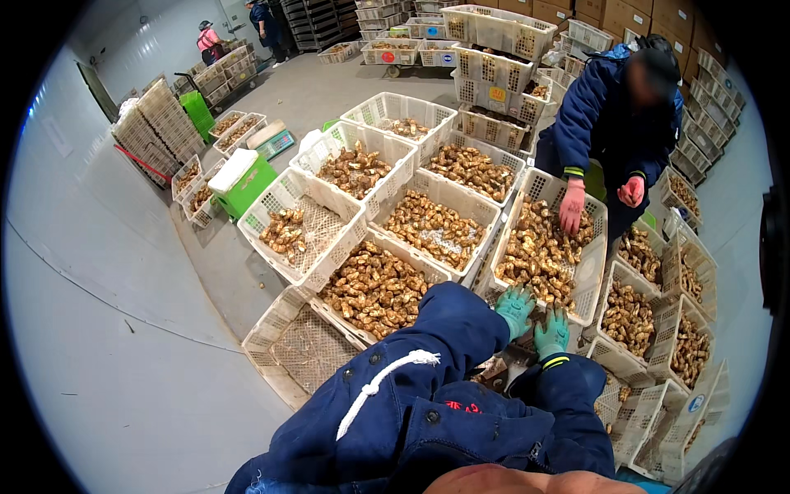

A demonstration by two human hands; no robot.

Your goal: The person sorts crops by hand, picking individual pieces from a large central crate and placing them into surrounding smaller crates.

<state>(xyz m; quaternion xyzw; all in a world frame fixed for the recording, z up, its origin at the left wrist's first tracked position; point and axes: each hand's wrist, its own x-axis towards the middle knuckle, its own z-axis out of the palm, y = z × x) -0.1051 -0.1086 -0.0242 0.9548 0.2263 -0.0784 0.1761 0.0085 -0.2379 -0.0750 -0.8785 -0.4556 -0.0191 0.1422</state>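
Note:
Both my hands wear teal gloves and are seen from the back at the near end of a white plastic crate [597, 247]. My left hand [517, 310] reaches over its near rim, fingertips at the heap of brown and cream mushrooms [536, 247], matsutake by their look. Just to its right, my right hand [552, 336] points its fingers at the same near edge. My palms are hidden, so any grip under them does not show. At the crate's far end a co-worker's pink-gloved hand [572, 207] touches the mushrooms; the other pink-gloved hand [632, 191] is raised beside the crate.
Left of my hands, a full mushroom crate [376, 290] and a half-filled one [432, 225] crowd close. An empty crate [315, 349] sits nearest my left side. More mushroom crates [626, 312] line my right. Tall crate stacks [494, 68] and a green box [244, 185] stand farther off.

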